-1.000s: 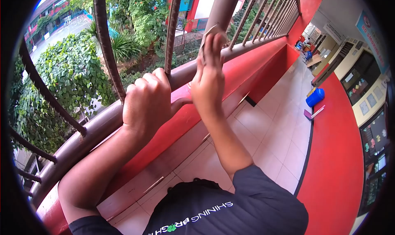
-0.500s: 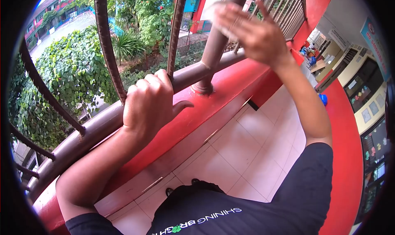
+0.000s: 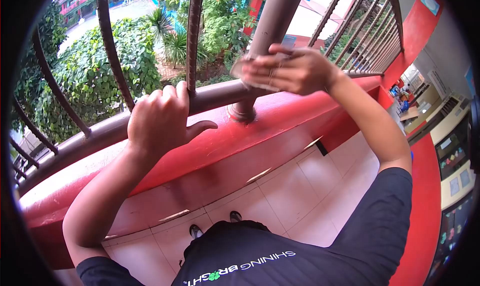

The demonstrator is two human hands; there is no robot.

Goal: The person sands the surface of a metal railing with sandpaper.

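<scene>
My left hand (image 3: 159, 117) is wrapped over the brown horizontal rail (image 3: 212, 98), its thumb sticking out to the right above the red ledge. An upright ribbed bar (image 3: 194, 41) rises right beside its knuckles. My right hand (image 3: 295, 72) is at the thick brown post (image 3: 278, 17), near where it meets the rail. Under its fingers, blurred by motion, shows a thin greyish, cloth-like piece (image 3: 239, 70), held flat against the post; I cannot tell its exact kind.
Below the rail runs a red painted ledge (image 3: 200, 153), with a pale tiled floor (image 3: 280, 198) under it. More barred railing (image 3: 370, 33) continues to the right. Leafy plants (image 3: 107, 61) grow beyond the bars. A red strip (image 3: 425, 201) borders the windowed wall.
My right hand has slid down the post with the piece, from its upper part to near the rail. My left hand stays on the rail. The view has turned somewhat.
</scene>
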